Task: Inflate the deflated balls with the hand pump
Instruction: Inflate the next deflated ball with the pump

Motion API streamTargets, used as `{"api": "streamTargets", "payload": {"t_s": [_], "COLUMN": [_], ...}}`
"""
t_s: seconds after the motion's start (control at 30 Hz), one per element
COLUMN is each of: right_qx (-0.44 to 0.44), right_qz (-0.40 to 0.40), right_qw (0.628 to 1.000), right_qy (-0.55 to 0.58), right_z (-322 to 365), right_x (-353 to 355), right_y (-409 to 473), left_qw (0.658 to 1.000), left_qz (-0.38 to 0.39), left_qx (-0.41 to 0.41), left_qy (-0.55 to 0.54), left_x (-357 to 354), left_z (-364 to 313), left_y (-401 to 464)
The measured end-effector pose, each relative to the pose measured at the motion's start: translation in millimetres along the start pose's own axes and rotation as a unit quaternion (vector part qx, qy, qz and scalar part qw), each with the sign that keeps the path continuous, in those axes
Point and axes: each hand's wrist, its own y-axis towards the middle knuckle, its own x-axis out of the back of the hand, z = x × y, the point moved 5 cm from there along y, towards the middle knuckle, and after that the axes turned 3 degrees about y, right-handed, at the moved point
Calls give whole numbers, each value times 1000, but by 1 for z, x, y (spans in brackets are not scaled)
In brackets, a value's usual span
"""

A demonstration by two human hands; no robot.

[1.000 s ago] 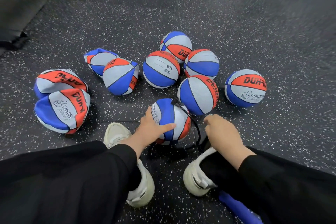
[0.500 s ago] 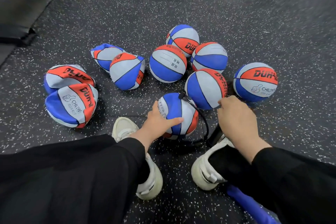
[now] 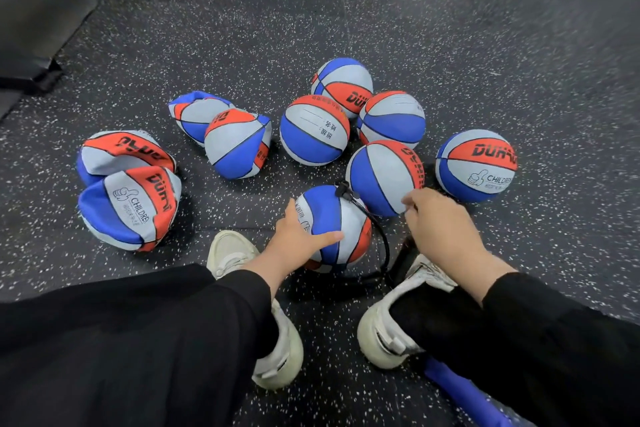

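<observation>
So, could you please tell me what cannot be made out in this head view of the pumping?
- Pump handle: hidden under the right hand; its grip cannot be confirmed.
- Pump body: only a dark stretch shows between that hand and the right shoe.
- Needle in the ball being pumped: the hose fitting covers the valve.
- Blue object at the bottom edge: cut off, unidentifiable.
- Top of the picture: blurred.

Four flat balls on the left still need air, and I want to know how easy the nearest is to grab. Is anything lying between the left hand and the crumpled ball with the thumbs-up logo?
Nothing visible does: only bare speckled floor separates the left hand from that crumpled ball.
</observation>
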Motion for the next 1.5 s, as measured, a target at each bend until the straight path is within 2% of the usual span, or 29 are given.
{"api": "streamTargets", "payload": {"t_s": [0.13, 0.3, 0.47, 0.63, 0.77, 0.83, 1.0, 1.1, 1.2, 1.27, 1.37, 1.5], "right_qx": [17, 1, -43, 50, 41, 20, 30, 23, 18, 5, 44, 21], "right_qz": [-50, -101, -31, 34, 57, 42, -42, -71, -91, -65, -2, 55], "right_qw": [999, 993, 997, 995, 996, 998, 999, 997, 995, 996, 995, 997], "right_qy": [-1, -55, -59, -81, -57, -35, 14, 12, -40, -66, -87, -49], "right_z": [15, -2, -18, -11, -8, -7, 12, 14, 2, -7, -10, -17], "right_x": [48, 18, -36, -63, -48, -24, 50, 47, 13, -14, -49, -64], "right_y": [18, 4, -20, -24, -18, -10, 9, 5, -2, -10, -22, -20], "left_qw": [1000, 1000, 999, 998, 998, 998, 998, 998, 998, 998, 998, 998], "left_qz": [3, -2, -30, -27, -16, -12, -4, -1, -3, -2, 0, -5], "left_qx": [8, -2, -38, -62, -65, -65, -58, -58, -52, -52, -54, -63], "left_qy": [1, -1, 3, 10, 8, 15, 18, 24, 29, 31, 27, 28], "left_x": [0, -2, -1, 0, 1, 2, 6, 5, 5, 5, 5, 7], "left_z": [-2, -2, -8, -9, -11, -14, -16, -17, -17, -17, -15, -16], "left_y": [2, 3, -1, -1, -8, -8, -8, -11, -10, -10, -9, -7]}}
